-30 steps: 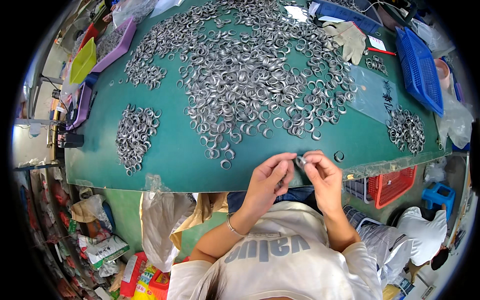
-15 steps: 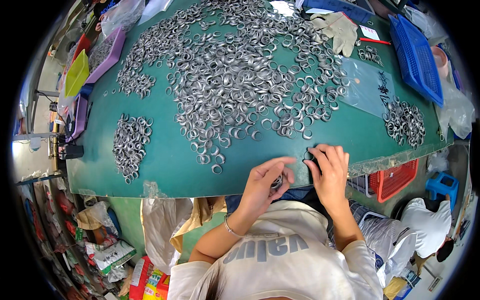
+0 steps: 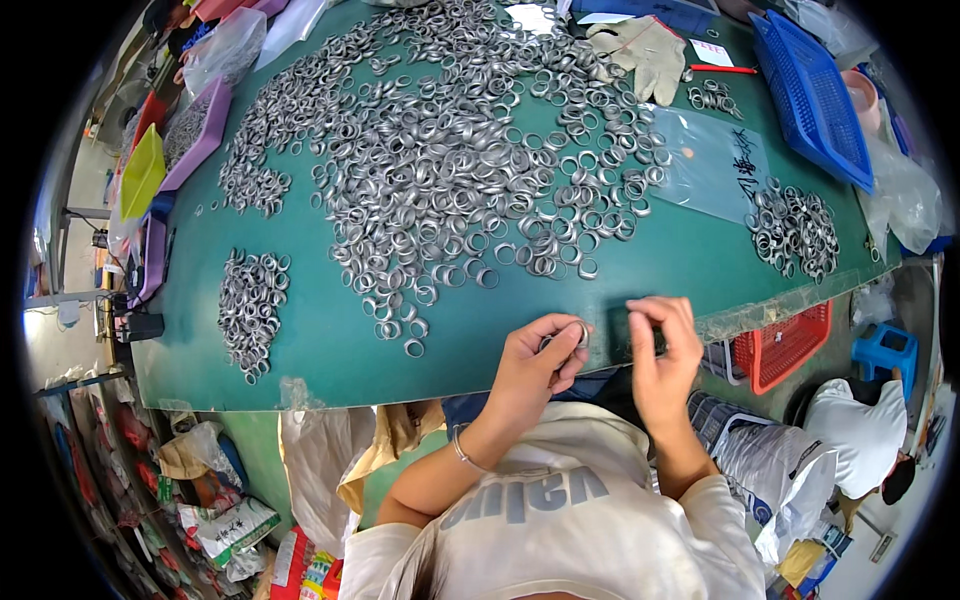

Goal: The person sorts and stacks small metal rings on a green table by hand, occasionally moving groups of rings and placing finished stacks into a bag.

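My left hand (image 3: 535,365) is closed around grey metal rings (image 3: 578,336) just above the near edge of the table. One ring shows upright at its thumb and fingertips; how many lie in the palm is hidden. To its right, my right hand (image 3: 665,350) is raised with thumb and curled forefinger apart, and no ring shows between them. Beyond both hands spreads a large heap of the same rings (image 3: 440,170) on the green tabletop (image 3: 330,370). Smaller piles of rings lie at the left (image 3: 250,310) and at the right (image 3: 795,230).
A clear plastic bag (image 3: 705,165) and a work glove (image 3: 645,55) lie right of the heap. Blue baskets (image 3: 810,100) stand at the far right, a purple bin (image 3: 200,135) at the far left. Below the table's right edge are a red basket (image 3: 785,350) and another person (image 3: 855,420).
The ring that was between my right thumb and finger is gone from there, and a ring now shows at my left fingertips. The table has shifted slightly left in view.
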{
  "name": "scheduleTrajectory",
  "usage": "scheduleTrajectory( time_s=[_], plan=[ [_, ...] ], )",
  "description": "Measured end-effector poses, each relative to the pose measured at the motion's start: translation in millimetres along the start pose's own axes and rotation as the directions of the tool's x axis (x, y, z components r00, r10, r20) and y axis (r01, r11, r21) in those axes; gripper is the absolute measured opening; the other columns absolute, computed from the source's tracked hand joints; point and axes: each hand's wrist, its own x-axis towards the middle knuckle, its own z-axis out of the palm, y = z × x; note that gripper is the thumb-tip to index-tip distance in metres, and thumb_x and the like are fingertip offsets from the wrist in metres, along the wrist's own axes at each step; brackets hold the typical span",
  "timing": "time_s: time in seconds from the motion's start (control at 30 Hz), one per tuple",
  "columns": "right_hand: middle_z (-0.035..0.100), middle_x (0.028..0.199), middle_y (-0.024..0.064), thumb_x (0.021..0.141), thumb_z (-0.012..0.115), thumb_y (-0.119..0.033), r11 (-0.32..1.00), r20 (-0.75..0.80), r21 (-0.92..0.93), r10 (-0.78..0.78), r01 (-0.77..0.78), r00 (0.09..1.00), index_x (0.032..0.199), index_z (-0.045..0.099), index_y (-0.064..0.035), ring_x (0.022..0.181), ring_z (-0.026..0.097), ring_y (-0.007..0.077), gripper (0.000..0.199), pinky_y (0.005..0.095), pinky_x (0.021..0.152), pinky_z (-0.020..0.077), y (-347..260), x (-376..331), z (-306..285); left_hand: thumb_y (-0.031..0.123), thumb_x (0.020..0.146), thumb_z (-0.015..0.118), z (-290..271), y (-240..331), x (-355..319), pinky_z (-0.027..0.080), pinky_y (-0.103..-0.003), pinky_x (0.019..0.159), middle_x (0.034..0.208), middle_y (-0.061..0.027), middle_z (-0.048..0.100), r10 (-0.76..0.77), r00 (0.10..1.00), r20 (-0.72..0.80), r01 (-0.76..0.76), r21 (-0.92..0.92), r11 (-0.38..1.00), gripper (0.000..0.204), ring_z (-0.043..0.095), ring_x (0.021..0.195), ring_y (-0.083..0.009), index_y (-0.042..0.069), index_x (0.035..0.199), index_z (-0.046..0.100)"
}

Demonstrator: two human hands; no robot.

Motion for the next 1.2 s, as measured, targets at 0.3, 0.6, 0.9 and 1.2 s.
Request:
scheduleTrajectory(
  time_s=[0.3, 0.6, 0.9, 1.2],
  plan=[
    [0.058, 0.091, 0.0107, 0.073, 0.069, -0.001, 0.997, 0.097, -0.066, 0.051, -0.045, 0.994, 0.085, 0.062, -0.0004, 0.086, 0.054, 0.025, 0.014, 0.0337, 0.075, 0.0416, 21.2, -4.2, -15.4, 0.008, 0.089, 0.05, -3.5, -4.0, 0.8, 0.045, -0.024, 0.047, 0.087, -0.0102, 0.061, 0.099, 0.987, 0.123, -0.072, -0.209, 0.975, 0.023, 0.057, 0.074, -0.0173, -0.002, 0.108, 0.06],
    [0.06, 0.09, 0.0107, 0.077, 0.064, 0.003, 0.966, 0.191, 0.24, 0.053, -0.099, 0.98, 0.089, 0.064, 0.0002, 0.082, 0.055, 0.0244, 0.013, 0.0329, 0.075, 0.0441, 5.2, 2.1, 10.8, 0.021, 0.097, 0.048, -5.9, -0.1, 4.6, 0.038, -0.022, 0.042, 0.073, -0.0056, 0.057, -0.094, 0.99, 0.109, 0.114, -0.203, 0.973, 0.029, 0.05, 0.052, -0.0139, -0.001, 0.114, 0.056],
    [0.059, 0.093, 0.0108, 0.075, 0.068, -0.005, 0.978, 0.173, -0.125, -0.143, 0.166, 0.974, 0.089, 0.061, -0.0018, 0.087, 0.053, 0.0301, 0.017, 0.0366, 0.075, 0.0399, 28.7, 29.7, 33.6, 0.012, 0.094, 0.052, -3.2, 6.2, -0.6, 0.034, -0.02, 0.042, 0.083, -0.0051, 0.057, 0.033, 0.999, 0.02, -0.03, -0.136, 0.99, 0.023, 0.049, 0.057, -0.0111, 0.002, 0.114, 0.059],
    [0.063, 0.104, 0.0082, 0.097, 0.049, -0.025, -0.293, 0.806, 0.59, 0.149, -0.753, 0.573, 0.101, 0.061, -0.0032, 0.095, 0.057, 0.0195, 0.025, 0.0356, 0.086, 0.0429, 5.0, 9.8, 17.9, 0.002, 0.086, 0.063, -2.2, 6.5, -1.7, 0.036, -0.018, 0.051, 0.085, 0.0013, 0.054, 0.239, 0.971, -0.024, -0.24, -0.037, 0.97, 0.034, 0.048, 0.066, -0.0049, 0.002, 0.12, 0.058]
  ],
)
